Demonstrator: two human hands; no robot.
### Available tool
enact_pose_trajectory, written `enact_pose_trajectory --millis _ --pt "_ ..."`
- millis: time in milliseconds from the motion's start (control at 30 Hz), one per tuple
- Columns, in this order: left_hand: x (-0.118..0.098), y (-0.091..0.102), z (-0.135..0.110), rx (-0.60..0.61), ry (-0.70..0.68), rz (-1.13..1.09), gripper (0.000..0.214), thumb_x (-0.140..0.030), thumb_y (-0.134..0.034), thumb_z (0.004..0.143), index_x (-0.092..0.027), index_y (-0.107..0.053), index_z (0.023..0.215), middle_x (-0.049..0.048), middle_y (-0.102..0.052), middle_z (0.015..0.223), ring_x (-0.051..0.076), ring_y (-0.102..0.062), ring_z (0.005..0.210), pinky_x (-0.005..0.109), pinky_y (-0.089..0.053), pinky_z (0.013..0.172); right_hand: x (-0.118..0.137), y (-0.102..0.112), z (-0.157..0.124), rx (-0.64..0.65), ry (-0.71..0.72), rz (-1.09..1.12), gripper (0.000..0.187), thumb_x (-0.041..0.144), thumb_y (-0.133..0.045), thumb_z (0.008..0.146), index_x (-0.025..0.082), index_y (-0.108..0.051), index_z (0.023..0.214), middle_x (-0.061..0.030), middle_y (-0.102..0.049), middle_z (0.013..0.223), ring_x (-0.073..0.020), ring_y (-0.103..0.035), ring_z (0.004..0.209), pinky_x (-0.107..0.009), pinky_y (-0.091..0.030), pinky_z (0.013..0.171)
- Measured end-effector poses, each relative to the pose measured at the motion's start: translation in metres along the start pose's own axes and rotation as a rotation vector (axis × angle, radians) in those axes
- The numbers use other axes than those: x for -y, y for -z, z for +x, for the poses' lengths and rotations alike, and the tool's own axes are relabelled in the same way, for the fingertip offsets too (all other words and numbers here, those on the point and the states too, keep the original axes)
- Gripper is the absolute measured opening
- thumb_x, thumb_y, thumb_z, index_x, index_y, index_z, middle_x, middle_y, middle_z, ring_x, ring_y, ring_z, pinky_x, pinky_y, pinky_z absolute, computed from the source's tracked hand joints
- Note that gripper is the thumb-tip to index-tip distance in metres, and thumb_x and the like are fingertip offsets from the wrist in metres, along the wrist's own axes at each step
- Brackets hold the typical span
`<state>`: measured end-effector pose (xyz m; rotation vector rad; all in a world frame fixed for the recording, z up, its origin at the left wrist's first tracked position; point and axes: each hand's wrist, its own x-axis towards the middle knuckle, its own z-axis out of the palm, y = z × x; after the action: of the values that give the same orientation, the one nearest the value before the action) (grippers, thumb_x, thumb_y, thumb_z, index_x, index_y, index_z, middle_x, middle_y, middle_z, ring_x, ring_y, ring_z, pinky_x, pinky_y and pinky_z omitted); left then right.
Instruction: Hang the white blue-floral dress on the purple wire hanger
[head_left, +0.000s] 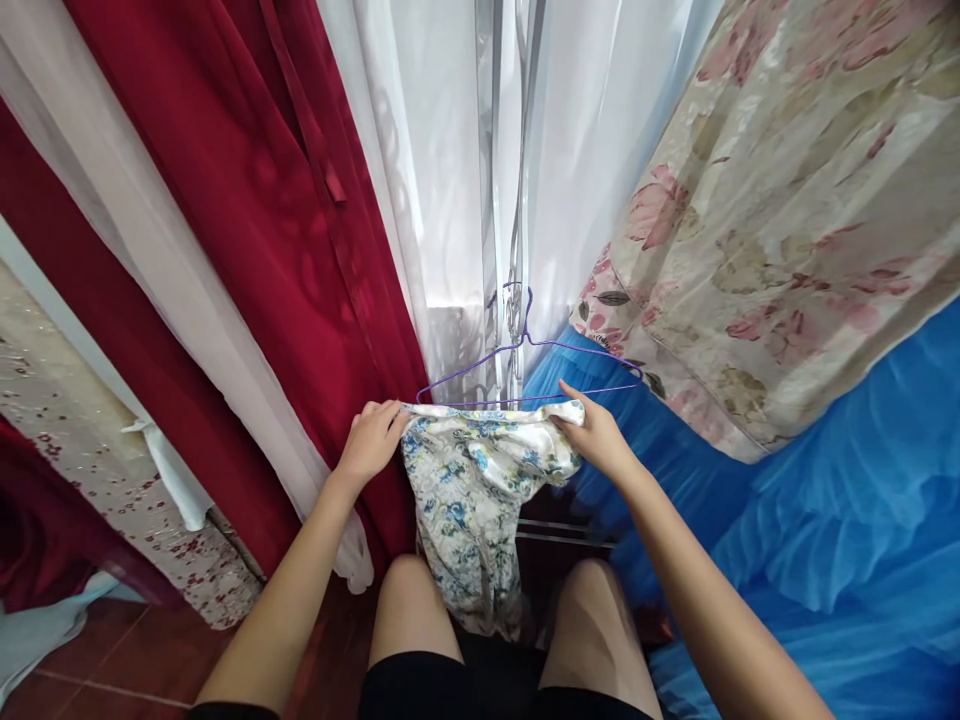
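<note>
A floral garment [469, 500], white with blue and yellow flowers, hangs down between my knees from its upper edge. My left hand [373, 437] grips that edge at its left corner, fingers closed on the cloth. At the right corner my right hand [592, 425] pinches the same edge, thumb on top. Just above the garment is a purple wire hanger [480, 362], its hook pointing up. The hanger's lower bar runs close along the cloth's top edge; whether it passes inside the cloth I cannot tell.
Red fabric [300, 250] and white fabric [442, 150] hang in front and to the left. On the right hang a pink floral cloth [795, 240] and blue ruffled fabric [810, 540]. Reddish floor tiles [135, 660] show at lower left.
</note>
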<state>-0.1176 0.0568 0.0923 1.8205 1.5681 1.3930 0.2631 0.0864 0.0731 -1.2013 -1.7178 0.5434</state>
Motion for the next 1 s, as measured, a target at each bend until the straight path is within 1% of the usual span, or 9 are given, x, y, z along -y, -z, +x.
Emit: enact_pose_trajectory --millis 133,267,433,533,667,767,867,933,1000 --pt "-0.013 -0.015 0.022 -0.139 -0.096 0.022 0.024 -0.019 -0.067 0.088 -0.023 -0.061 0.065 0.0022 -0.061 0.069 0.022 -0.047 0.074 0.028 -0.035 0.078 -0.009 -0.013 0.003 0.007 -0.001 0.018 0.031 0.029 -0.059 0.087 0.013 -0.076 0.107 -0.0138 -0.079 0.104 -0.0279 -0.072 0.093 -0.036 -0.051 0.083" --pt "-0.011 -0.024 0.033 -0.205 -0.117 0.050 0.032 -0.015 -0.053 0.096 -0.021 -0.052 0.065 -0.0019 -0.046 0.061 0.018 -0.039 0.061 0.027 -0.030 0.067 0.002 -0.018 -0.011 0.036 0.029 0.016 0.026 0.033 -0.055 0.090 0.016 -0.072 0.081 -0.0050 -0.074 0.076 -0.0208 -0.065 0.072 -0.027 -0.044 0.065" --pt "-0.004 -0.017 0.040 -0.221 -0.158 -0.009 0.019 -0.014 -0.057 0.093 -0.019 -0.068 0.079 0.0036 -0.059 0.084 0.019 -0.053 0.083 0.025 -0.038 0.081 0.009 -0.014 -0.018 0.024 -0.007 -0.027 0.027 0.035 -0.058 0.089 0.019 -0.062 0.068 -0.0017 -0.065 0.063 -0.0183 -0.057 0.061 -0.026 -0.036 0.058" --pt "-0.010 -0.014 0.045 -0.200 -0.217 0.026 0.016 -0.014 -0.060 0.091 -0.019 -0.074 0.088 0.0062 -0.061 0.096 0.021 -0.056 0.093 0.025 -0.040 0.090 0.009 -0.011 -0.021 0.029 -0.026 -0.056 0.025 0.033 -0.058 0.088 0.020 -0.061 0.067 -0.0019 -0.065 0.062 -0.0190 -0.058 0.059 -0.027 -0.035 0.057" --pt "-0.040 -0.022 0.048 -0.178 -0.361 0.099 0.027 -0.021 -0.048 0.099 -0.021 -0.075 0.103 0.0079 -0.061 0.106 0.022 -0.058 0.101 0.029 -0.041 0.095 0.017 -0.011 -0.026 0.077 -0.019 -0.059 0.017 0.025 -0.060 0.083 0.021 -0.068 0.069 -0.0036 -0.070 0.065 -0.0214 -0.064 0.062 -0.027 -0.039 0.058" --pt "-0.065 -0.037 0.046 -0.054 -0.443 0.140 0.030 -0.024 -0.046 0.101 -0.024 -0.074 0.113 0.0087 -0.064 0.115 0.025 -0.057 0.109 0.034 -0.040 0.101 0.025 -0.012 -0.031 0.110 -0.023 -0.037 0.017 0.016 -0.059 0.078 0.021 -0.075 0.076 -0.0048 -0.075 0.072 -0.0242 -0.070 0.070 -0.028 -0.045 0.063" --pt "-0.077 -0.049 0.046 0.067 -0.462 0.183 0.024 -0.028 -0.058 0.096 -0.026 -0.075 0.113 0.0076 -0.069 0.113 0.029 -0.055 0.112 0.038 -0.038 0.104 0.028 -0.008 -0.041 0.185 -0.021 -0.016 0.034 0.010 -0.052 0.077 0.021 -0.080 0.093 -0.0059 -0.080 0.089 -0.0264 -0.073 0.083 -0.030 -0.050 0.074" --pt "-0.076 -0.053 0.047 0.128 -0.438 0.158 0.022 -0.029 -0.060 0.095 -0.026 -0.076 0.110 0.0074 -0.072 0.106 0.028 -0.059 0.105 0.035 -0.042 0.096 0.027 0.001 -0.051 0.228 0.000 -0.039 0.049 0.007 -0.049 0.075 0.023 -0.080 0.110 -0.0055 -0.080 0.096 -0.0254 -0.073 0.085 -0.031 -0.051 0.078" --pt "-0.075 -0.053 0.046 0.144 -0.416 0.166 0.024 -0.030 -0.056 0.097 -0.025 -0.076 0.110 0.0069 -0.072 0.103 0.025 -0.063 0.096 0.029 -0.044 0.083 0.024 0.014 -0.063 0.215 0.030 -0.073 0.066 0.008 -0.051 0.074 0.025 -0.068 0.135 -0.0032 -0.078 0.088 -0.0222 -0.069 0.073 -0.031 -0.050 0.072"
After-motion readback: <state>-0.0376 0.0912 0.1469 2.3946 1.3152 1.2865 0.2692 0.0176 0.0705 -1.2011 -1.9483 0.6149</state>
